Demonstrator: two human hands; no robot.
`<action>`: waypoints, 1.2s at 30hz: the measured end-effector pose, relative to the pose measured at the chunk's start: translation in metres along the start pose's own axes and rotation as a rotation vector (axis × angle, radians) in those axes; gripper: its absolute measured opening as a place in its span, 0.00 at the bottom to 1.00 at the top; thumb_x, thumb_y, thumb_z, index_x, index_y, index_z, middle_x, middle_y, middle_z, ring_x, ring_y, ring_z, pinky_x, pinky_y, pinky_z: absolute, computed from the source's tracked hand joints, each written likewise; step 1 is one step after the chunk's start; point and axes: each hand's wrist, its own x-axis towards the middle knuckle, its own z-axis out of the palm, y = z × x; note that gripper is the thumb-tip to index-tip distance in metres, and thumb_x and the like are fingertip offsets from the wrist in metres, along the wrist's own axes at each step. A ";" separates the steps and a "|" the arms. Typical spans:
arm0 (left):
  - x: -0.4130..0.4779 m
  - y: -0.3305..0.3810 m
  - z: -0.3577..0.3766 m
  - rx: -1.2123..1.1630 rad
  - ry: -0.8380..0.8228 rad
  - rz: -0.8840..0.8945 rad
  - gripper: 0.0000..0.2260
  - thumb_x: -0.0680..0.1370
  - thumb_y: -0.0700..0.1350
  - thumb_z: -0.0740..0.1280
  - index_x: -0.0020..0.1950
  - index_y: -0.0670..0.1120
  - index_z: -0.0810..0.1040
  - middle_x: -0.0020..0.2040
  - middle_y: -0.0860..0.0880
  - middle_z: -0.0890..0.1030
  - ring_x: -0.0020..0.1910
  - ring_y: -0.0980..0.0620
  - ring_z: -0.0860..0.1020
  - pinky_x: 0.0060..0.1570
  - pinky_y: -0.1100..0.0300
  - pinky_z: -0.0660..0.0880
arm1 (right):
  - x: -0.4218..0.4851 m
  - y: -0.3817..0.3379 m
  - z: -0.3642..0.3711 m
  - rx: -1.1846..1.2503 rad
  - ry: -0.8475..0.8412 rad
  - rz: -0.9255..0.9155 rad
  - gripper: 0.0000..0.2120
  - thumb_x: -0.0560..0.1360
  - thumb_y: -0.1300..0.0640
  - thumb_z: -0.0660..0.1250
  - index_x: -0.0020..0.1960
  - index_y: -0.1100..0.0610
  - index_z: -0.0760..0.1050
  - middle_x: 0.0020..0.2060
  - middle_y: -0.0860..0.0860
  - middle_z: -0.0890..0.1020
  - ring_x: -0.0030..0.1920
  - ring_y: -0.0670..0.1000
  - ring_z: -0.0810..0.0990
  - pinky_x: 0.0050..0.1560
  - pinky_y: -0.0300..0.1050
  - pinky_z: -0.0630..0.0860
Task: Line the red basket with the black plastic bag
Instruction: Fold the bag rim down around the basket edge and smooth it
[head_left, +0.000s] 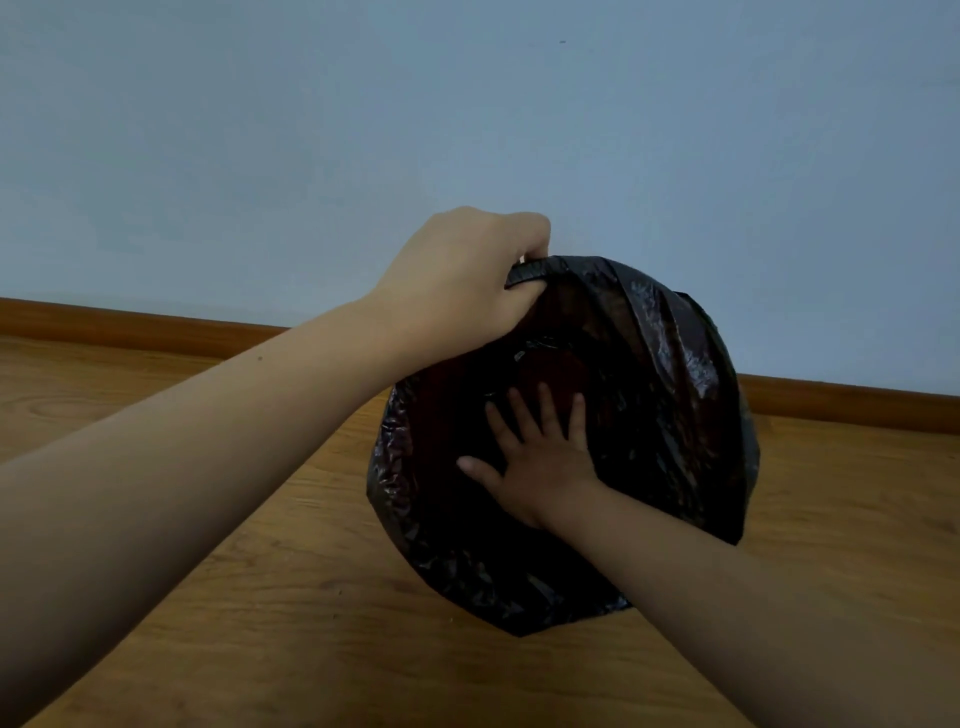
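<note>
Fingers (546, 410) of my right hand (540, 467) lie straight and spread, pressing the black plastic bag (670, 364) down inside. My left hand (462, 280) grips its rolled edge at eleven o'clock. The red basket (558, 366) shows dully through the film, on the wooden floor (260, 597). I judge the bag light, thin, slippery and tearable: hold the bunched edge, not the stretched sheet.
</note>
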 end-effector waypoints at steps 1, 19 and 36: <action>0.001 0.002 -0.002 -0.034 0.013 0.000 0.04 0.72 0.43 0.65 0.44 0.44 0.76 0.30 0.51 0.72 0.33 0.50 0.70 0.33 0.58 0.62 | 0.001 -0.002 0.000 0.026 -0.015 0.012 0.36 0.71 0.31 0.34 0.72 0.48 0.32 0.73 0.52 0.34 0.70 0.59 0.28 0.57 0.62 0.20; 0.008 0.011 -0.014 0.125 0.081 0.109 0.06 0.73 0.43 0.63 0.45 0.41 0.75 0.30 0.45 0.73 0.31 0.47 0.66 0.33 0.55 0.64 | 0.005 0.020 -0.012 -0.163 -0.052 0.047 0.35 0.71 0.31 0.34 0.72 0.48 0.34 0.74 0.52 0.37 0.71 0.60 0.30 0.61 0.65 0.24; 0.009 0.002 -0.019 0.052 0.196 0.077 0.06 0.72 0.44 0.64 0.45 0.42 0.75 0.33 0.44 0.79 0.31 0.45 0.71 0.32 0.56 0.66 | 0.004 0.003 -0.022 0.232 -0.033 0.037 0.35 0.71 0.31 0.33 0.73 0.46 0.38 0.75 0.50 0.42 0.73 0.58 0.35 0.62 0.63 0.23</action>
